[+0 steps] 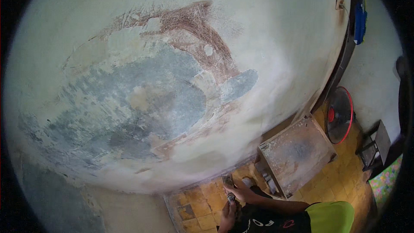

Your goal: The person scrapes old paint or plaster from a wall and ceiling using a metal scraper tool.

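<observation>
The left hand [228, 216] is wrapped around the dark handle of a small hand tool [231, 197], perhaps a scraper, though it shows too small to be sure. The right hand [241, 192] has its fingers on the tool near its flat end; how firmly they close, I cannot tell. The tool is above the yellow tiled floor [200, 200], near the edge along the patched wall [276, 60], left of the worn wooden table's [297, 153] near corner.
</observation>
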{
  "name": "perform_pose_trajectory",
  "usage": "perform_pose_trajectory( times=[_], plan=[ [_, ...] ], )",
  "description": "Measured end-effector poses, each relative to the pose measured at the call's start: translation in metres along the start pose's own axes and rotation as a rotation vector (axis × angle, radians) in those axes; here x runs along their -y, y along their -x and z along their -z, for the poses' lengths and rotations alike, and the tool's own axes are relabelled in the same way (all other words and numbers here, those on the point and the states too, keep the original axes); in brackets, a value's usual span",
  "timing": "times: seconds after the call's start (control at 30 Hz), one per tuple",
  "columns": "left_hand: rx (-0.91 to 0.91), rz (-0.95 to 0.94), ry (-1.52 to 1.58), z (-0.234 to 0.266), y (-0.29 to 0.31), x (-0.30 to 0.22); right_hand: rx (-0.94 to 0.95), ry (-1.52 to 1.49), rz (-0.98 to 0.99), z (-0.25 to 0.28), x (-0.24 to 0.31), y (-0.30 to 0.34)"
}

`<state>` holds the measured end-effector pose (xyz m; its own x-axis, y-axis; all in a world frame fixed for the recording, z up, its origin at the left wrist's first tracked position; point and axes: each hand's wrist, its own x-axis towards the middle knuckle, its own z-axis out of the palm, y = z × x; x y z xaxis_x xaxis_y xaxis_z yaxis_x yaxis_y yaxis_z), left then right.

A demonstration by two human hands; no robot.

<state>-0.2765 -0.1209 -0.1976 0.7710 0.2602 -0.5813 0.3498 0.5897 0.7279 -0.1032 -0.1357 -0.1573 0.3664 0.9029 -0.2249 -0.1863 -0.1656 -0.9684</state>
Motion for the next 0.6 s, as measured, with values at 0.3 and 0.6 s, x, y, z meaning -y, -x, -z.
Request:
perform_pose_trajectory(
  times=[0.3, 0.6],
  plan=[
    [-0.149, -0.151, -0.217, -0.023, 0.037, -0.065, -0.364, -0.42, -0.207, 0.0, -0.011, 0.031],
    [-0.253, -0.36, -0.516, 0.033, -0.011, -0.104, -0.468, -0.21, -0.115, 0.081, 0.051, -0.014]
  ],
)
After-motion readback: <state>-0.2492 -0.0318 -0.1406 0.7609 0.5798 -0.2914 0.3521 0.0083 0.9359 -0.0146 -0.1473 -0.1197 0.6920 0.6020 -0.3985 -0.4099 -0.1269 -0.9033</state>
